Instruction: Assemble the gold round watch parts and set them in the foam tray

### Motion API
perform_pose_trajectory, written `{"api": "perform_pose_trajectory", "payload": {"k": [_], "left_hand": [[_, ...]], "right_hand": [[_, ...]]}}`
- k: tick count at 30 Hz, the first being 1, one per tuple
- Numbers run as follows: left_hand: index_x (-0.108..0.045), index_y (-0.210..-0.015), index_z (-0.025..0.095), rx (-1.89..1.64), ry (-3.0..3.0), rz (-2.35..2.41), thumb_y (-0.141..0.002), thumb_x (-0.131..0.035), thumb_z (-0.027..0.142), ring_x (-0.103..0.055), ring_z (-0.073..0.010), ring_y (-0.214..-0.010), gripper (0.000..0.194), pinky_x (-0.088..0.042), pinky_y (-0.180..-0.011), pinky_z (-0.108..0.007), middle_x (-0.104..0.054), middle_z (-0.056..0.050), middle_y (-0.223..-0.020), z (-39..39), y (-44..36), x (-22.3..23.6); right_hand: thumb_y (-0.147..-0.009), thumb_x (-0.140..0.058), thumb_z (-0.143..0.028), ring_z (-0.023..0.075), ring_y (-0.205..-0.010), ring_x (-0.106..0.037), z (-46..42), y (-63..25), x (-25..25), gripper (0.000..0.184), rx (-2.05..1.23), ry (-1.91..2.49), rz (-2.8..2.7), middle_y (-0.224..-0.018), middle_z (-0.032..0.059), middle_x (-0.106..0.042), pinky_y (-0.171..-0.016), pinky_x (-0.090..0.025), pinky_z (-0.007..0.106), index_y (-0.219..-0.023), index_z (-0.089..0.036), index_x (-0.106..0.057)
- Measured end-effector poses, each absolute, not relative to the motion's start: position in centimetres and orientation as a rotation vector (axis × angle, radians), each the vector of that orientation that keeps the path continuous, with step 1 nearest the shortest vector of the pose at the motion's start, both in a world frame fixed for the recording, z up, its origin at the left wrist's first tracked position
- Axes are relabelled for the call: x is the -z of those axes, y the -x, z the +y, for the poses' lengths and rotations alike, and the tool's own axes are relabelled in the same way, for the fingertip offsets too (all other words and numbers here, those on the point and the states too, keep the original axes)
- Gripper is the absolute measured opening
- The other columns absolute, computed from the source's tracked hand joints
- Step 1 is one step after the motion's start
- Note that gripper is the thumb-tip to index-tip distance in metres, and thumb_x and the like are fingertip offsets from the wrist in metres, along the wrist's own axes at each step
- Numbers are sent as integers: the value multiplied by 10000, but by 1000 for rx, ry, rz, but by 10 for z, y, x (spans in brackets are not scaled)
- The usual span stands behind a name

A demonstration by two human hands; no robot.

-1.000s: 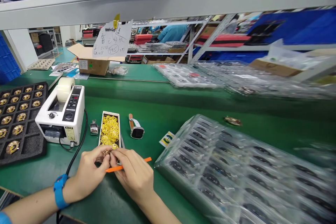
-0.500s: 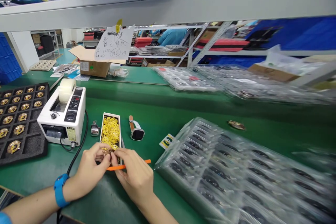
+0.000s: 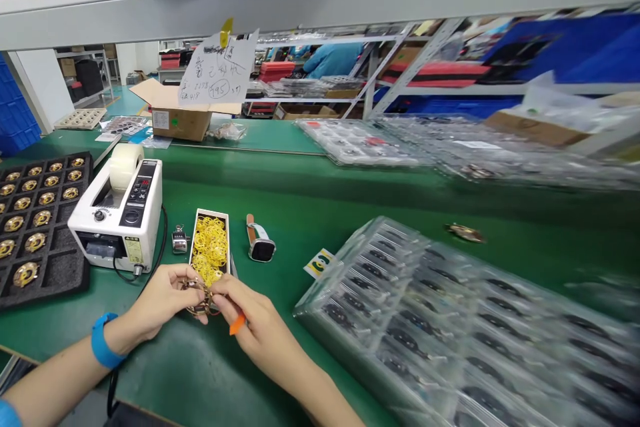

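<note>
My left hand (image 3: 167, 300), with a blue band on its wrist, is closed on a round gold-brown metal part (image 3: 199, 303) at the near end of a white box (image 3: 228, 233). The fingers partly cover the part. My right hand (image 3: 255, 313) is closed too, its fingertips at the part's right side. An orange stick-like tool (image 3: 237, 324) is tucked in that hand, with only a short length showing. Just beyond both hands, yellow ring-shaped pieces (image 3: 210, 243) fill the box. A grey pointed tool, mostly hidden, lies along the box's right side.
At left stand a white tape dispenser (image 3: 123, 213) and a black foam tray (image 3: 63, 267) of gold round parts. A tally counter (image 3: 179, 240) and a smartwatch (image 3: 261, 250) flank the box. Stacked clear blister trays (image 3: 425, 320) occupy the right; a shelf beam (image 3: 320, 3) crosses above.
The round part now shows more below my left fingers. The orange tool has turned in my right hand, from lying sideways to showing only a short end. The view has shifted slightly.
</note>
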State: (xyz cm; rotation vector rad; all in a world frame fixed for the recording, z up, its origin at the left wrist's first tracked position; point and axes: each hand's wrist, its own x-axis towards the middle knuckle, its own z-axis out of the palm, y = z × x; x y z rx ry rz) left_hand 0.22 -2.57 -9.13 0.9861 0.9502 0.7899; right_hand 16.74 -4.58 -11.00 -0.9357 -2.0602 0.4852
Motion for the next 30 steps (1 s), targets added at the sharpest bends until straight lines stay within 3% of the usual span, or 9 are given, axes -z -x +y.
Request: {"api": "perform_pose_trajectory", "payload": {"k": [6, 10, 15, 20, 23, 27, 30], "left_hand": [[-520, -626, 158, -762, -1103, 986, -579, -607, 116, -459, -48, -379, 107, -333, -386, -150, -530, 69, -474, -26, -4, 98], [-536, -636, 147, -772, -1133, 995, -624, -654, 183, -420, -40, -399, 124, -279, -379, -155, -516, 59, -496, -25, -2, 96], [-580, -664, 127, -777, -1152, 973, -684, -706, 322, -407, -53, -464, 233, -271, -402, -178, -507, 38, -556, -23, 0, 92], [-594, -629, 126, -853, -1167, 959, -638, -760, 415, -374, -61, -477, 333, -267, -435, -201, -461, 50, -522, -23, -3, 95], [-622, -684, 118, -886, -1155, 972, -664, -738, 453, -409, -78, -499, 356, -300, -450, -210, -489, 33, -549, -22, -3, 98], [-609, -693, 125, -969, -1267, 1038, -760, -651, 421, -442, -91, -514, 307, -341, -468, -214, -502, 18, -574, -21, 0, 102], [-608, -712, 136, -1148, -1750, 1121, -841, -547, 268, -482, -105, -549, 194, -383, -483, -217, -520, 0, -633, -21, 3, 106]], "right_hand": [[-964, -332, -192, 105, -508, -457, -51, -161, 112, 246, -616, 996, -2042, -613, -38, -509, -480, -362, 207, -731, -224, -407], [-983, -278, -274, 108, -522, -443, -52, -162, 108, 310, -853, 1054, -1964, -605, -34, -490, -498, -358, 213, -690, -225, -368], [-965, -299, -319, 132, -630, -470, -52, -167, 105, 224, -987, 1155, -1991, -732, -5, -549, -591, -377, 246, -801, -227, -421], [-958, -244, -487, 127, -546, -363, -49, -161, 111, 413, -1105, 1150, -1834, -589, -33, -399, -537, -308, 256, -647, -227, -326], [-917, -250, -612, 128, -552, -372, -47, -158, 111, 502, -1195, 1154, -1684, -568, -32, -383, -543, -314, 260, -609, -225, -334], [-803, -353, -751, 114, -519, -339, -44, -157, 110, 586, -1159, 1260, -1501, -524, -40, -368, -520, -282, 259, -566, -216, -369], [-748, -459, -755, 86, -452, -266, -44, -154, 109, 585, -1321, 1274, -1299, -461, -56, -356, -466, -215, 246, -563, -200, -441]]}}
